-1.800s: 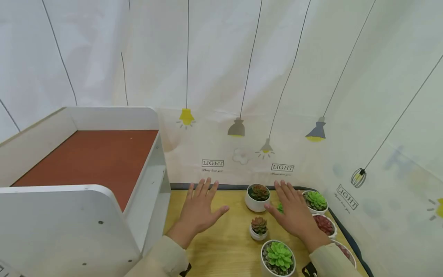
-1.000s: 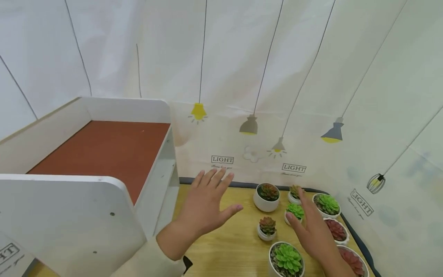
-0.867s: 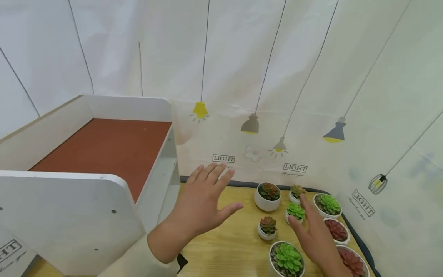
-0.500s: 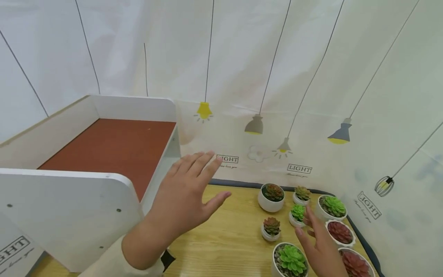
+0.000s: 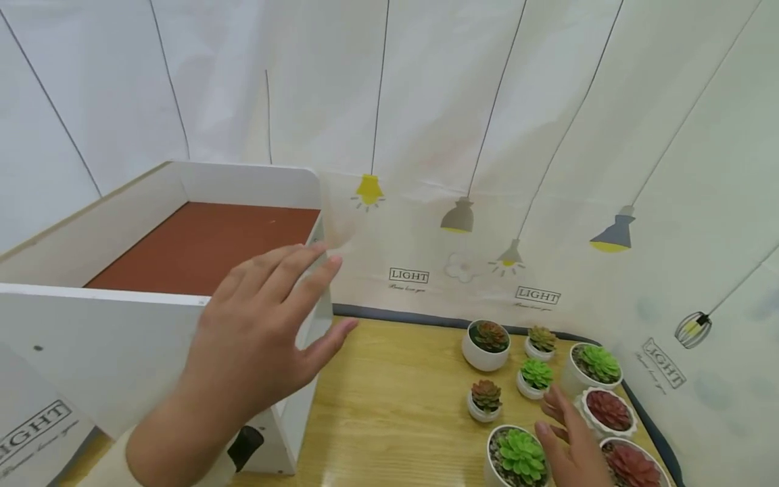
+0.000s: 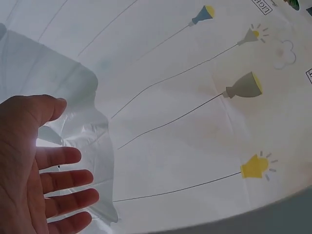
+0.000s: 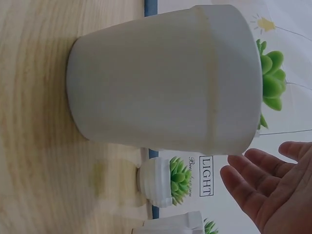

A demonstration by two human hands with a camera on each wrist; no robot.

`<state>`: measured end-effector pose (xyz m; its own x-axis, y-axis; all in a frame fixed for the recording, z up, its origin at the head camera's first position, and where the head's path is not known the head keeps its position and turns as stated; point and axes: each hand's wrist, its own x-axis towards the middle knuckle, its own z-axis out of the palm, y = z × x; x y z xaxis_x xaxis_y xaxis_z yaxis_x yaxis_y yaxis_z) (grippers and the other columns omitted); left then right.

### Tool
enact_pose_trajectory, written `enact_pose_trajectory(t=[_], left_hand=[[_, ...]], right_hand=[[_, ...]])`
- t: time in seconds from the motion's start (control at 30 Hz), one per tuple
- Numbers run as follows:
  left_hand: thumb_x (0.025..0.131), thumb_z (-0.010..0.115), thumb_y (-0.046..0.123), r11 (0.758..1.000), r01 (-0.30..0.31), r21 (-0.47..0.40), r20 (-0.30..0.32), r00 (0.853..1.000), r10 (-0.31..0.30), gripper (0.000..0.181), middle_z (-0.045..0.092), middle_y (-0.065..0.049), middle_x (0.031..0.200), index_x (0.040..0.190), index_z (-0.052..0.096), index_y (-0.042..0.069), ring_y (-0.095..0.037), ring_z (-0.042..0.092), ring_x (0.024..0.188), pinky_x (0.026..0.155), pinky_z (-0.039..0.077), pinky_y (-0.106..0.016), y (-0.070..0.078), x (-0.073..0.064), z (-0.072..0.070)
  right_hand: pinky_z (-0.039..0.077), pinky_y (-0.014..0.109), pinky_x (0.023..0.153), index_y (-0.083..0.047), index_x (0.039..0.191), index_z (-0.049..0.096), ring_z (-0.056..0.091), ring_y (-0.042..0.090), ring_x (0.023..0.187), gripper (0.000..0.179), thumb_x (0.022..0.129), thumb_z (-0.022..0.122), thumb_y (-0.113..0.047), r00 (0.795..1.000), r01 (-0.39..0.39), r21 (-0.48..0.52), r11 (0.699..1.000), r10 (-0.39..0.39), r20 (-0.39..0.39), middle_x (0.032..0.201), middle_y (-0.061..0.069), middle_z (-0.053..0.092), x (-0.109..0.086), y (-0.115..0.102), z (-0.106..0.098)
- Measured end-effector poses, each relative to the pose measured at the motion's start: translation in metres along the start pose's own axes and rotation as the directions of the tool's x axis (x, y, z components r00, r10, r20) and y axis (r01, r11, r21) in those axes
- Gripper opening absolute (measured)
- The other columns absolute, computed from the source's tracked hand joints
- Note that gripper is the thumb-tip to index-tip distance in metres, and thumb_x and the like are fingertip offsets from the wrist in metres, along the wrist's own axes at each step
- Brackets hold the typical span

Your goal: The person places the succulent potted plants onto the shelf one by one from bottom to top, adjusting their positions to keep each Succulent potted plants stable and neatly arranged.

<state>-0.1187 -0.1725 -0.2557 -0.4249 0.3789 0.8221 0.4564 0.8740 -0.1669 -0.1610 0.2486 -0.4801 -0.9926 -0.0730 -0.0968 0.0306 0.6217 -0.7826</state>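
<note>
My left hand (image 5: 252,331) is raised in front of the white shelf unit (image 5: 122,331) with the red-brown top. Its fingers are spread and slightly bent, with nothing in them; the left wrist view shows the same hand (image 6: 29,170) before the printed cloth. At the lower right, my right hand (image 5: 575,443) hovers beside the front green succulent (image 5: 520,454) in a white pot. In the right wrist view that hand (image 7: 278,190) holds nothing, its loosely bent fingers close to the rim of a large white pot (image 7: 156,83); contact cannot be told.
Several more potted succulents stand on the wooden table (image 5: 389,406): a brown one (image 5: 487,396), a small green one (image 5: 535,375), and a red one (image 5: 608,409) at the right edge. A white cloth (image 5: 426,122) printed with lamps hangs behind.
My left hand has moved left, from over the table to in front of the shelf unit. My right hand has drawn back toward me and down, beside the front pot. The view has shifted slightly.
</note>
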Motion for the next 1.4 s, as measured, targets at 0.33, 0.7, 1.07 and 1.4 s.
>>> enact_pose_trajectory(t=[0.33, 0.7, 1.07, 1.4], left_hand=[[0.105, 0.04, 0.062, 0.994, 0.069, 0.08, 0.045, 0.996, -0.073, 0.067, 0.069, -0.015, 0.128, 0.133, 0.067, 0.007, -0.041, 0.065, 0.117, 0.089, 0.054, -0.058, -0.032, -0.012, -0.038], [0.101, 0.04, 0.07, 0.975, 0.162, 0.15, 0.022, 0.986, -0.167, 0.07, 0.069, -0.012, 0.108, 0.112, 0.073, 0.009, -0.038, 0.064, 0.092, 0.065, 0.05, -0.058, -0.059, -0.036, -0.061], [0.101, 0.041, 0.069, 0.979, 0.106, 0.174, -0.005, 0.994, -0.107, 0.071, 0.071, -0.012, 0.092, 0.099, 0.073, 0.005, -0.035, 0.066, 0.082, 0.057, 0.045, -0.05, -0.082, -0.04, -0.067], [0.1, 0.04, 0.074, 0.994, 0.091, 0.059, 0.091, 0.991, -0.096, 0.078, 0.069, -0.01, 0.091, 0.098, 0.071, 0.003, -0.033, 0.062, 0.083, 0.069, 0.038, -0.034, -0.102, -0.043, -0.068]], right_hand=[[0.049, 0.062, 0.105, 0.0, 0.165, 0.003, 0.044, 0.055, 0.141, 0.081, 0.112, 0.04, -0.048, 0.998, -0.029, 0.031, 0.999, 0.027, 0.06, 0.159, 0.038, 0.032, 0.002, 0.017, -0.001], [0.051, 0.059, 0.106, 0.009, 0.162, 0.006, 0.044, 0.055, 0.141, 0.081, 0.112, 0.041, -0.045, 0.989, -0.063, 0.036, 0.997, 0.057, 0.138, 0.158, 0.04, 0.032, 0.004, 0.024, -0.002], [0.056, 0.055, 0.098, 0.006, 0.163, 0.007, 0.054, 0.052, 0.133, 0.073, 0.114, 0.04, -0.036, 0.987, -0.012, 0.036, 0.999, 0.006, 0.163, 0.154, 0.04, 0.038, -0.001, 0.036, -0.01], [0.056, 0.025, 0.088, 0.002, 0.163, 0.011, 0.061, -0.004, 0.116, 0.066, 0.113, 0.044, -0.026, 0.975, 0.034, 0.103, 0.994, -0.055, 0.217, 0.153, 0.037, 0.042, -0.001, 0.052, -0.012]])
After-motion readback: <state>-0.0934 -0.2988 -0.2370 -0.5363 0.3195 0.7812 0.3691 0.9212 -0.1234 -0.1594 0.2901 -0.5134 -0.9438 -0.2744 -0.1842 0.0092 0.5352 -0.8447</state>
